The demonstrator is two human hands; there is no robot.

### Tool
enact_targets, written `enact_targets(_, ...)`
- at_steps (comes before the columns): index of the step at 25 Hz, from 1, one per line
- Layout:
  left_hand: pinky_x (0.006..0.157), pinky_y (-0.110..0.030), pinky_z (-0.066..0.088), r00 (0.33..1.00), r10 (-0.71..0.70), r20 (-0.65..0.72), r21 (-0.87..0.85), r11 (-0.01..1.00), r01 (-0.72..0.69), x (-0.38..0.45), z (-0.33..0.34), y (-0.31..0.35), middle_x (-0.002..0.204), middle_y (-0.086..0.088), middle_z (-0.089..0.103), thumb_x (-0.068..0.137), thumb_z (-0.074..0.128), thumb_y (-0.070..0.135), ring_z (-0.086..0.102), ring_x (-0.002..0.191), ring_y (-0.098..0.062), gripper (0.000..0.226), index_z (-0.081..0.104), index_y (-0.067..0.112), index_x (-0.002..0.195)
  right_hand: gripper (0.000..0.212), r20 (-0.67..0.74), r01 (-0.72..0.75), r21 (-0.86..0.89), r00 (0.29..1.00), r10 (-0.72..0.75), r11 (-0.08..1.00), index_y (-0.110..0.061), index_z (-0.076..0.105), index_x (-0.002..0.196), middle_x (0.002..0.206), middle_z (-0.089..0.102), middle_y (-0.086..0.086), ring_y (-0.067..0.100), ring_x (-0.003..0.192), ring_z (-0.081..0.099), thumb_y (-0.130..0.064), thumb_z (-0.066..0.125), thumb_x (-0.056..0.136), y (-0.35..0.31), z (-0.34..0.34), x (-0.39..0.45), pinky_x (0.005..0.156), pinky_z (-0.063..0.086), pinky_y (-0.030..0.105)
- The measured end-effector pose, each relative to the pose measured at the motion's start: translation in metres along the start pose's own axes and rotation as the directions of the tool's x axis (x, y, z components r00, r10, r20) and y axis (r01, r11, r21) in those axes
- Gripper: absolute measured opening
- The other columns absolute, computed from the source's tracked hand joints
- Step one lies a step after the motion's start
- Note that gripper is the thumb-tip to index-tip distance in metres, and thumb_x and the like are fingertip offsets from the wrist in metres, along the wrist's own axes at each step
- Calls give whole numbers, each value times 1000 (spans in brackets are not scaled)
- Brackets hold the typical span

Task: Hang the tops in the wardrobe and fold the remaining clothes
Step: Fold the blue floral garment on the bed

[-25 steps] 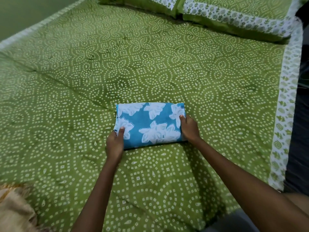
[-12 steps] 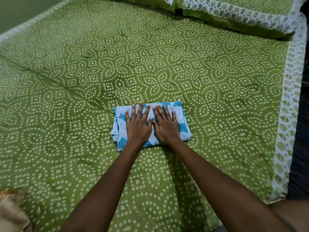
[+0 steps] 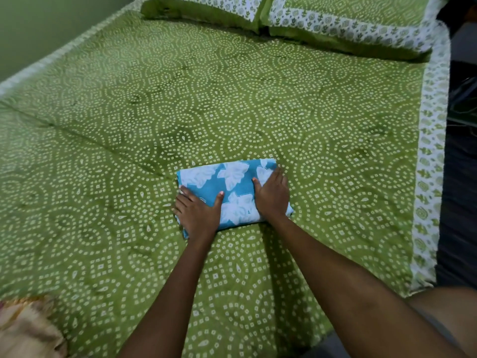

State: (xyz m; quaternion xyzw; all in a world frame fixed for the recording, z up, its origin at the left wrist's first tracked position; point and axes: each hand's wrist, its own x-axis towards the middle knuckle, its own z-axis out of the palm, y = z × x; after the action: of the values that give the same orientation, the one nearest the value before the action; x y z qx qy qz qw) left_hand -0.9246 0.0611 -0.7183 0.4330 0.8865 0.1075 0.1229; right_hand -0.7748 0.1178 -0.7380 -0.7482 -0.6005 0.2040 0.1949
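A beige cloth (image 3: pixel 24 329) lay at the bed's (image 3: pixel 103 254) near left corner; two pillows (image 3: pixel 335 19) sat at its far end. The folded blue cloth (image 3: pixel 232 187), white-flowered, rested mid-bed. The left hand (image 3: pixel 197 210) pressed its left end, fingers spread flat; the right hand (image 3: pixel 272 193) lay flat on its right end.

We see a green bedsheet (image 3: pixel 284 104) with white dotted swirls covering the bed, its white leaf-printed border (image 3: pixel 429 161) running down the right edge. Two matching pillows (image 3: pixel 335 24) lie side by side at the far end, beside a pale green wall (image 3: pixel 51 24).
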Motion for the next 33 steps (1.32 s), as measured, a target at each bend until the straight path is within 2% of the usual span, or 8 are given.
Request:
enact_targets(2,102,-41,34,997,-57,61,-114,991,64,5,-4,-8,132,-24,48,70,53,76,45,121,-36,107,38,-7,135,71,23,-60,41,998,59,997,1,40,132,132,50,18,32,119,47,-51,55,87,6,-9,-3,97,36,38)
enact_targets(4,85,-37,51,967,-92,236,-463,864,195,25,-18,-14,112,-15,66,66,68,66,63,99,-29,82,61,0,114,63,195,-216,288,967,163,933,-1,55,118,115,62,13,29,100,61,-46,70,78,11,-25,5,81,49,35)
enact_targets(6,64,-34,57,825,-32,565,-678,553,485,25,-36,-12,93,-10,72,73,76,40,70,75,-24,49,66,7,108,50,525,-506,552,828,195,662,-2,62,112,100,68,8,21,79,66,-30,78,74,22,-54,11,63,55,28)
enact_targets(9,51,-31,57,642,182,744,-647,435,626,-10,-41,8,82,-8,74,86,65,28,71,64,-21,29,64,11,108,25,765,-676,514,640,74,528,-12,65,105,85,73,4,17,70,69,-21,69,83,55,-94,4,63,57,28)
enact_targets(13,64,-34,58,727,239,644,-753,367,546,-44,-18,68,97,-10,72,82,69,36,70,81,-25,38,65,11,110,19,659,-604,661,751,41,446,-12,63,106,81,74,3,16,68,71,-9,61,87,112,-149,6,57,57,27)
enact_targets(19,55,-25,56,731,411,545,-825,416,381,-107,8,208,80,-2,70,86,64,36,68,62,-14,20,64,16,87,29,502,-519,771,852,150,370,-11,63,109,85,74,5,19,71,71,-7,67,81,223,-250,30,64,59,34)
enact_targets(27,68,-34,57,486,639,596,-802,450,392,-190,65,417,93,-8,73,88,62,24,70,79,-23,21,66,10,103,19,381,-445,830,893,241,337,-12,64,101,81,74,2,17,70,70,-6,64,83,388,-391,81,61,59,33)
enact_targets(33,71,-38,57,366,688,627,-777,519,356,-297,-4,551,102,-12,70,87,64,26,69,86,-26,35,62,5,115,15,283,-385,889,887,364,248,-13,65,98,77,74,-1,16,68,71,-6,62,85,435,-558,46,55,57,30)
